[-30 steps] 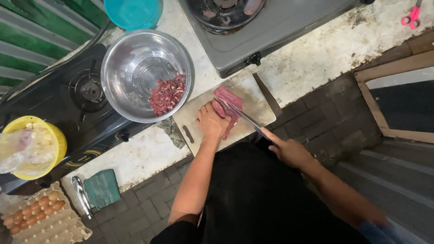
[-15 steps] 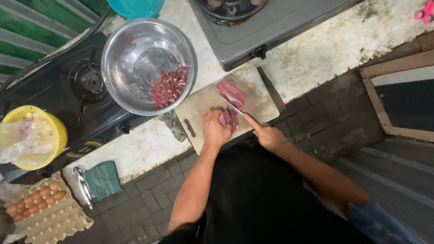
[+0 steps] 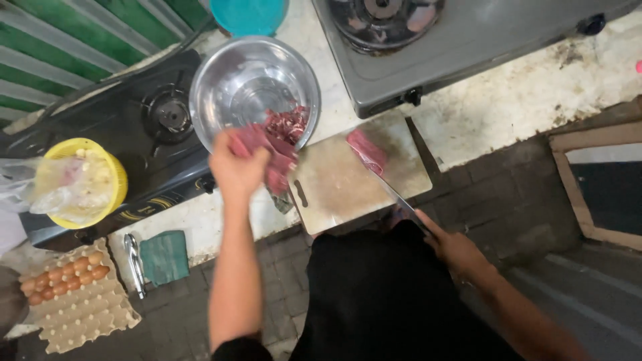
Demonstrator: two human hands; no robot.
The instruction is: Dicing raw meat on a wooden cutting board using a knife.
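My left hand [image 3: 239, 167] is closed on a bunch of cut red meat pieces [image 3: 274, 164] and holds them at the near rim of a steel bowl [image 3: 231, 87]. More cut meat [image 3: 287, 124] lies inside the bowl. My right hand [image 3: 455, 247] grips a knife [image 3: 394, 195] by its handle, the blade resting low over the near right part of a pale cutting board [image 3: 334, 184]. A slab of raw meat [image 3: 366, 150] lies on the board's far side, just beyond the blade.
A grey gas stove [image 3: 468, 53] stands behind the board, a black one [image 3: 134, 140] to the left. A yellow basket [image 3: 80, 182] with a plastic bag, an egg tray [image 3: 63, 297], a green cloth [image 3: 164, 256] and a teal bowl [image 3: 247, 13] sit around.
My left hand has lifted the cut meat off the board and carried it left to the bowl's rim. The knife has drawn back towards me, away from the slab.
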